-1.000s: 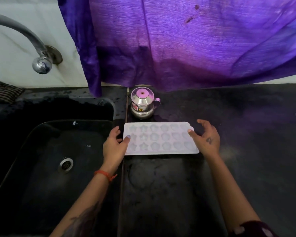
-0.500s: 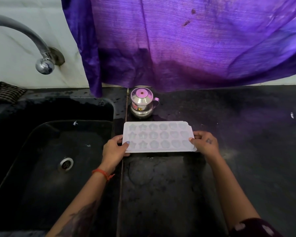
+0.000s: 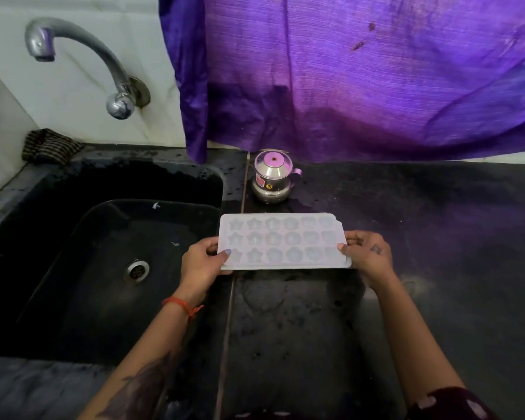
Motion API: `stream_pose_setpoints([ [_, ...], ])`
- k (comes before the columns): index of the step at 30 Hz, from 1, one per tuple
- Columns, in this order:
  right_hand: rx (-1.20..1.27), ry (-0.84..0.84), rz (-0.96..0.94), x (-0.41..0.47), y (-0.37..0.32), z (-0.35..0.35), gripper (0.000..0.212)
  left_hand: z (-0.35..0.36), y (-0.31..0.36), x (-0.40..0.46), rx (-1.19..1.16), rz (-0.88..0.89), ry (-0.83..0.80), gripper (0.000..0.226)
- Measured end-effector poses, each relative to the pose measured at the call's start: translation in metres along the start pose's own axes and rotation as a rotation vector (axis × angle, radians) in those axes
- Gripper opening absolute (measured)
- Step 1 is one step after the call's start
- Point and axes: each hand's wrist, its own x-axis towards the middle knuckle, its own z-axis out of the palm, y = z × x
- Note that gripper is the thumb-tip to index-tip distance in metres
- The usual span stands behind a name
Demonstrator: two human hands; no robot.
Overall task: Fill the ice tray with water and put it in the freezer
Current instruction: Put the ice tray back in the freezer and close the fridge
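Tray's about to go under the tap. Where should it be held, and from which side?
By its two short ends, as now: left hand from the left, right hand from the right, thumbs on the flat rim. The ice tray is long, shallow and open-topped, so end grips likely keep it level and leave the moulds clear under the tap.

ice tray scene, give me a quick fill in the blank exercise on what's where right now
1. The ice tray is gripped at its two short ends by ____ hands, the left hand and the right hand.
2. The small steel kettle stands on the counter just ____ the tray.
3. The sink with its round drain lies to the ____ of the tray.
4. The tap above the sink has ____ water coming from it.

Missing words: both; behind; left; no
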Motion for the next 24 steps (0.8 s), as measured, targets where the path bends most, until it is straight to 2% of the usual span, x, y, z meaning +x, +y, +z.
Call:
stream_pose_setpoints([
  [12, -0.001, -0.123, -0.064, -0.045, -0.014, 0.029, 0.021, -0.055, -0.029, -0.058, -0.108, -0.019, 0.108, 0.03],
  [24, -0.018, -0.312, -0.164, -0.112, -0.011, 0.06, 0.024, -0.107, -0.076, -0.156, -0.166, -0.06, 0.3, 0.032],
])
